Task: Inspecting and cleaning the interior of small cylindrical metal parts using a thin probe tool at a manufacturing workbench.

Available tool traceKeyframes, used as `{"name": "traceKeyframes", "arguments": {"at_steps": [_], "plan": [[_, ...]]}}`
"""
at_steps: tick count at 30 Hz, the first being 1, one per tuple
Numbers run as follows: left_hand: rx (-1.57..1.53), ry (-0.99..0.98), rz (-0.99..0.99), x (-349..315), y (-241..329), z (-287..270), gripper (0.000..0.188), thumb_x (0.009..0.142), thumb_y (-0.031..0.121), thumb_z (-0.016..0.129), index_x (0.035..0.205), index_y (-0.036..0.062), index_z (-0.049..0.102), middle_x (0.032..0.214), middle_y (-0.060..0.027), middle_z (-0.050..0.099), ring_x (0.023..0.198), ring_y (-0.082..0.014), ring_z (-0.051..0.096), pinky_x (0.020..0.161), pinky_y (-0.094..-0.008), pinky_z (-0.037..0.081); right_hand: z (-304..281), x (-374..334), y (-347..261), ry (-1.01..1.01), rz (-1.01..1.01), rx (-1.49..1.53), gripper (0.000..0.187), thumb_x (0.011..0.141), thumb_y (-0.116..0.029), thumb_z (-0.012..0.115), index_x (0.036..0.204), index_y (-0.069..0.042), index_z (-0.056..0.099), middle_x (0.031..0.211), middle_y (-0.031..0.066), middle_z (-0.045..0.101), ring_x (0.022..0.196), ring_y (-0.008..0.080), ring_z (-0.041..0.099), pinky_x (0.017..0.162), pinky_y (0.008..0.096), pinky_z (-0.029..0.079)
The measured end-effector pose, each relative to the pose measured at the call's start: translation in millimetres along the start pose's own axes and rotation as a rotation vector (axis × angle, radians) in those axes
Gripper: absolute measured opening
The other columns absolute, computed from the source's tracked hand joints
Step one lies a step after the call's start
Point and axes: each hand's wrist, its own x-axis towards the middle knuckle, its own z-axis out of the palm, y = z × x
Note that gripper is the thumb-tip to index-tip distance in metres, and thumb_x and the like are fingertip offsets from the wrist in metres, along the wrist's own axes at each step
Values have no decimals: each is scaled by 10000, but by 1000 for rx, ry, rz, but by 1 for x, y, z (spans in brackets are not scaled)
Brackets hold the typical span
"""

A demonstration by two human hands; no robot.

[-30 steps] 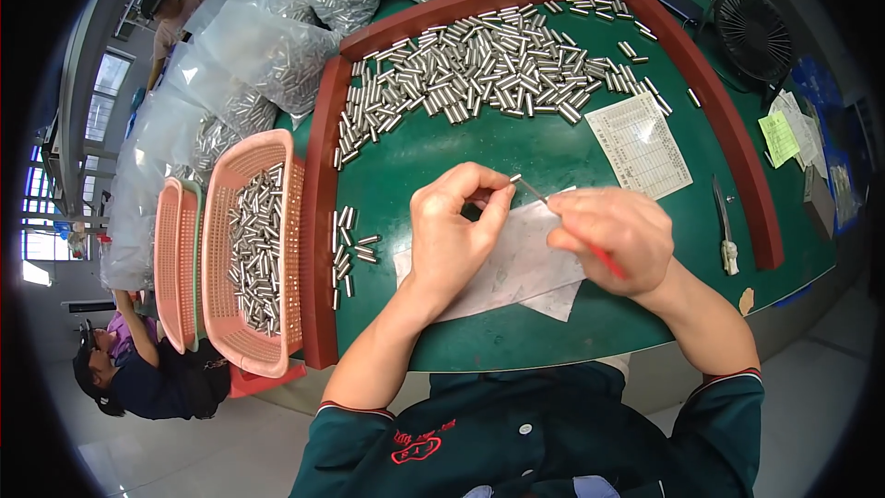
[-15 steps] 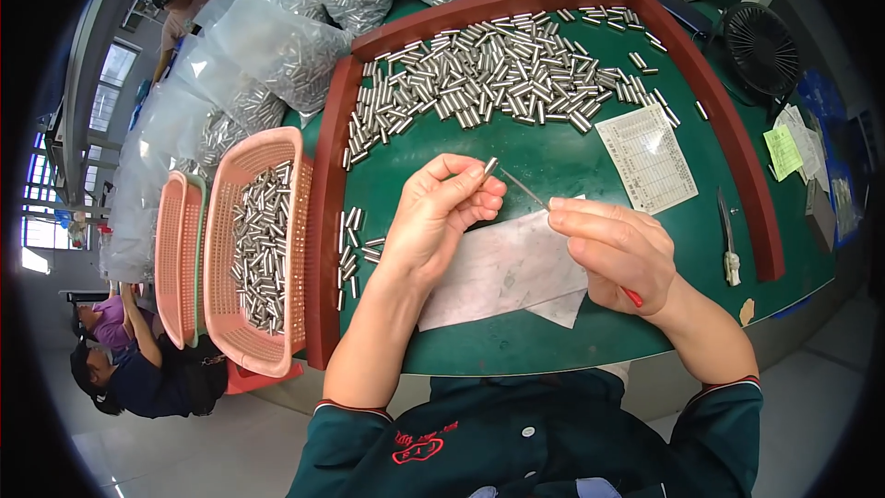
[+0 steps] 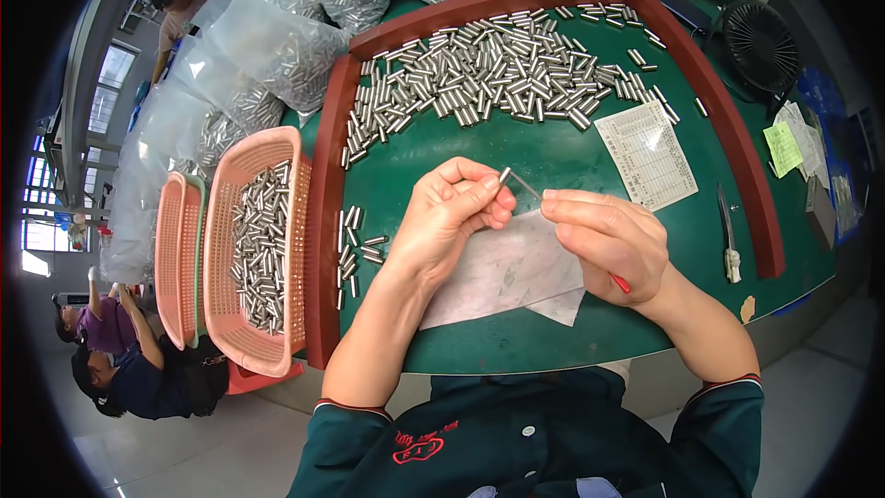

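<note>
Between the thumb and forefinger of my left hand [image 3: 447, 207] is a small shiny metal cylinder [image 3: 504, 176], tilted with its upper end showing. My right hand [image 3: 613, 242] grips a thin metal rod tool [image 3: 526, 187]; its red end [image 3: 620, 283] sticks out under the palm. The rod's tip is right beside the cylinder's upper end; whether it goes inside cannot be made out. Under both hands lies a smudged whitish cloth or paper sheet [image 3: 502, 272]. Beyond them is a big heap of similar metal cylinders [image 3: 489, 69] on the green tabletop [image 3: 544, 148].
A dark red wooden rim [image 3: 330, 221] borders the work area. To its left stands a pink basket [image 3: 221, 314] of cylinders; several loose ones [image 3: 348, 244] lie inside the rim. A printed card [image 3: 647, 155], a knife-like tool [image 3: 727, 235], a black fan [image 3: 761, 46] and filled plastic bags [image 3: 286, 60] surround.
My left hand has shifted slightly right with the cylinder, and my right hand slightly left. Less of the rod shows between them. In the background, a person in purple has moved their arms.
</note>
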Motion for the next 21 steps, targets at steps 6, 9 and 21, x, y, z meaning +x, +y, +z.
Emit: {"name": "traceKeyframes", "arguments": {"at_steps": [6, 9, 21], "plan": [[120, 13, 34, -4, -3, 14, 91, 821, 70, 569, 874, 4, 536, 744, -108, 624, 645, -132, 597, 594, -239, 488, -7, 4, -5, 24, 45, -19, 223, 647, -40, 691, 817, -3, 551, 753, 135, 615, 672, 247, 631, 541, 284, 517], [230, -7, 52, -3, -5, 14, 119, 800, 61, 599, 879, 0, 534, 751, -100, 625, 652, -126, 598, 597, -236, 491, -9, 3, -5, 22, 67, -46, 257, 638, -81, 727, 808, -10, 547, 727, 122, 616, 645, 233, 628, 521, 281, 512], [342, 265, 272, -2, 9, 7, 70, 811, 43, 575, 858, -2, 553, 736, -67, 597, 633, -104, 567, 603, -211, 469, -9, 5, -10, -79, -35, -7, 186, 673, -63, 585, 835, 29, 571, 835, 151, 611, 735, 275, 629, 582, 287, 520]]}}
